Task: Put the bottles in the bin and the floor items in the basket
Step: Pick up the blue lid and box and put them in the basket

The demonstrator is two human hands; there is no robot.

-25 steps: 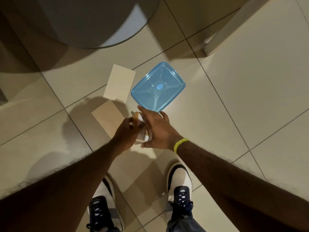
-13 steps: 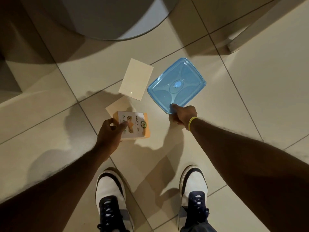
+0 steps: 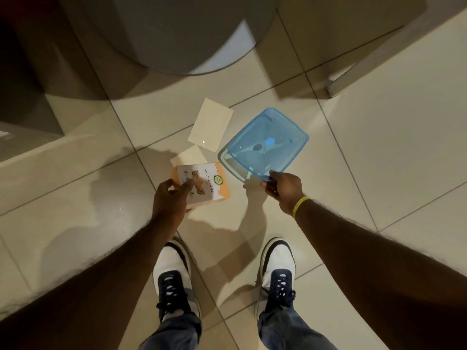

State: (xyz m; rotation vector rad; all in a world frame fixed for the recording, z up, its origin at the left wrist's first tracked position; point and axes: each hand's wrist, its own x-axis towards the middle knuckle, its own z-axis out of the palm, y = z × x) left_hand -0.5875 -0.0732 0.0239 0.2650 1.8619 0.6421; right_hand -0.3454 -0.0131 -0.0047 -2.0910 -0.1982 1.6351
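Over the tiled floor [image 3: 379, 160] your left hand [image 3: 171, 200] holds the box [image 3: 209, 183] and your right hand [image 3: 285, 190] pinches the blue lid [image 3: 265, 142], so carry both tightly to the basket.

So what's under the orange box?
A pale card lies on the floor beneath the orange box that the left hand holds. Only its far part shows; the rest is covered by the box.
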